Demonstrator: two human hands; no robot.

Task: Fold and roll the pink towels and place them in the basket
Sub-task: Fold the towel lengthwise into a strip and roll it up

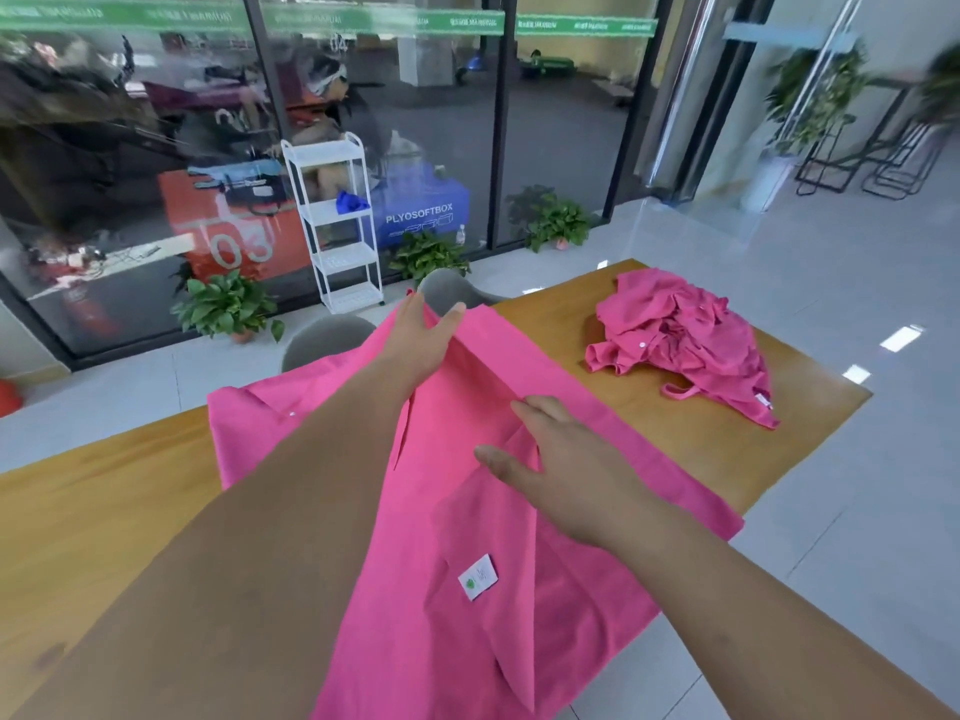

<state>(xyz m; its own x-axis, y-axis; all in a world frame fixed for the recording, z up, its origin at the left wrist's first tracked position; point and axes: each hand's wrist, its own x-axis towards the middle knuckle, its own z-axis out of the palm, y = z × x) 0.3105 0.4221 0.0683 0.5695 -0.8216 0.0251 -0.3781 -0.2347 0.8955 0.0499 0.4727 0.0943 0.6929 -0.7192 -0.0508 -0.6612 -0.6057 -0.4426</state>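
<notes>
- Your left hand (423, 330) lay at the far edge of the spread pink towel (415, 641); its fingers (410, 309) were straight and close together, the thumb held wide, palm down on a raised crease; it pinched nothing that the view showed.
- Your right hand (545, 449) rested nearer you, on the middle of the same towel; its fingers (524, 407) were loosely straight and a little spread, the thumb out to the side; it lay flat on the cloth and gripped nothing.
- The towel lay lengthwise across the wooden bench (639, 428), its near end hanging over the bench's edge toward you; a long fold ran down it from under the left hand, one side flap lay turned over the middle, and a white label (478, 576) sat face up on the near part.
- By my reading you were in the first lengthwise fold, smoothing it down; the fold looked uneven and not yet pressed flat; the rolling had not begun.
- A heap of pink towels (680, 345) sat crumpled at the far right of the bench, well apart from the towel under your hands; all of it was left to do.
- No basket and no rolled towel showed anywhere in view; the task therefore looked to be near its start, with the rest of this fold, every roll and every placing ahead of you.
</notes>
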